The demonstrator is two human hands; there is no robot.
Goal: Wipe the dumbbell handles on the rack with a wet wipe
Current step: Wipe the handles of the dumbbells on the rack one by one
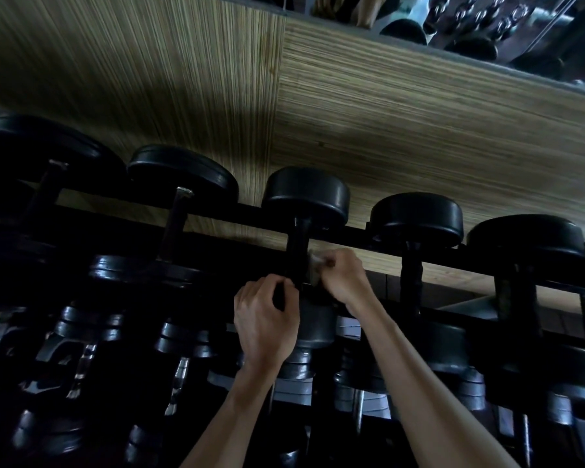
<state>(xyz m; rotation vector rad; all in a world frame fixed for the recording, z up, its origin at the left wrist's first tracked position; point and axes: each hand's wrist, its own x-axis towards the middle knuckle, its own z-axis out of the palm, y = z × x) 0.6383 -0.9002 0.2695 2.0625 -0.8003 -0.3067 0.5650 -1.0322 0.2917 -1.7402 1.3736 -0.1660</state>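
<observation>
Right hand (343, 282) is pinching the wet wipe (315, 269), grip clamped on it, pressing it against the middle dumbbell's handle (298, 255) on the top rack rail (362, 236); left hand (265, 320) is curling its grip round the handle's near end; wood-grain wall (385, 130) is standing behind.

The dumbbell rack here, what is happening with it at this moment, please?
A person is cleaning the black metal dumbbell rack. The right hand presses a small pale wet wipe against the dark handle of the black round-headed middle dumbbell on the top row. The left hand curls around the lower end of that handle, apparently steadying it.
</observation>
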